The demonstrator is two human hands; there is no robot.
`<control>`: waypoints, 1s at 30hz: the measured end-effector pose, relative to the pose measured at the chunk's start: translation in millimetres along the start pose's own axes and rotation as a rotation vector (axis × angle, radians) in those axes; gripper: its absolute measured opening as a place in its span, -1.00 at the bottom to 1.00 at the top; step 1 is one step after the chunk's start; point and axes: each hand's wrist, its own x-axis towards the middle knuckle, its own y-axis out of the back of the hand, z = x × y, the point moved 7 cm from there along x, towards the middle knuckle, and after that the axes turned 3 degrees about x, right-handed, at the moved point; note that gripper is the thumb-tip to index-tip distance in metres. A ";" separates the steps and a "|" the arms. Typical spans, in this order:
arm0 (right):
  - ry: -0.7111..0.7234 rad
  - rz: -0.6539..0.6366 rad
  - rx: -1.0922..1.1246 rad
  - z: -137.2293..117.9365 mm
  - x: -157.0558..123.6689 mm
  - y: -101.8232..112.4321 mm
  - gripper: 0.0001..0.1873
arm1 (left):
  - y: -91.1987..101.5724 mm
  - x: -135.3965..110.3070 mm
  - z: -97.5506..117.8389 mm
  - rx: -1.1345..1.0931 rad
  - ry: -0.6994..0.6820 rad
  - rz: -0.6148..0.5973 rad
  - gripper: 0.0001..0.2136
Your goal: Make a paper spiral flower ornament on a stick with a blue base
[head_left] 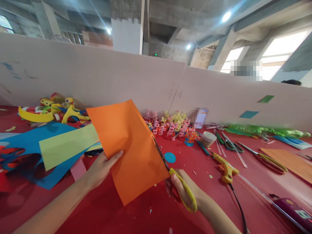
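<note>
An orange sheet of paper [133, 156] is held up at the middle of the view, above the red tabletop. My left hand [103, 165] pinches its left edge, thumb on the near face and the other fingers behind. On the right, my right hand [181, 187] is closed round the yellow handles of a pair of scissors [185, 191]. The dark blades lie along the sheet's right edge, pointing up and away from me; part of them is hidden by the paper. Just beyond the blades a blue paper disc [170, 157] lies flat on the table.
Left lie blue paper [48, 133], a pale green strip [65, 149] and yellow cut-outs [35, 115]. Pink and yellow paper curls [170, 125] stand behind. Toward the right are a white cup [208, 139], a yellow glue gun [226, 169], more scissors [265, 159] and orange paper [290, 162]. A pale partition [97, 74] closes the back.
</note>
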 end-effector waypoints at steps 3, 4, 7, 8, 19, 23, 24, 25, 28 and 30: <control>0.013 0.010 -0.043 -7.0 0.2 1.2 -0.29 | 1.4 0.2 1.4 -0.015 0.012 0.037 -0.61; 0.015 0.008 -0.055 -9.0 0.0 1.2 -0.29 | 1.7 0.3 1.7 -0.026 0.016 0.050 -0.62; 0.018 0.012 -0.086 -12.0 -0.7 2.1 -0.28 | 0.6 0.4 2.0 -0.053 0.025 0.053 -0.63; 0.024 0.012 -0.086 -12.1 -0.8 2.3 -0.28 | 0.1 0.3 1.6 -0.051 0.027 0.048 -0.63; 0.019 0.110 -0.055 -10.9 0.9 6.4 -0.30 | 0.6 1.4 -4.1 -0.035 0.026 0.005 -0.66; 0.028 0.141 -0.038 -7.0 1.6 6.0 -0.32 | -0.5 1.8 -4.1 -0.070 0.033 -0.007 -0.65; 0.035 0.143 -0.032 -5.5 2.1 5.5 -0.33 | 0.0 1.8 -3.8 -0.079 0.032 -0.001 -0.64; 0.043 0.145 -0.026 -4.1 2.5 5.1 -0.34 | 0.7 1.7 -3.3 -0.085 0.029 0.008 -0.63; 0.057 0.150 -0.015 -1.4 3.3 4.1 -0.37 | 2.6 1.6 -2.3 -0.081 0.026 0.024 -0.58; 0.057 0.154 -0.019 -1.5 3.1 4.5 -0.38 | 2.3 2.1 -1.9 -0.080 0.026 0.011 -0.57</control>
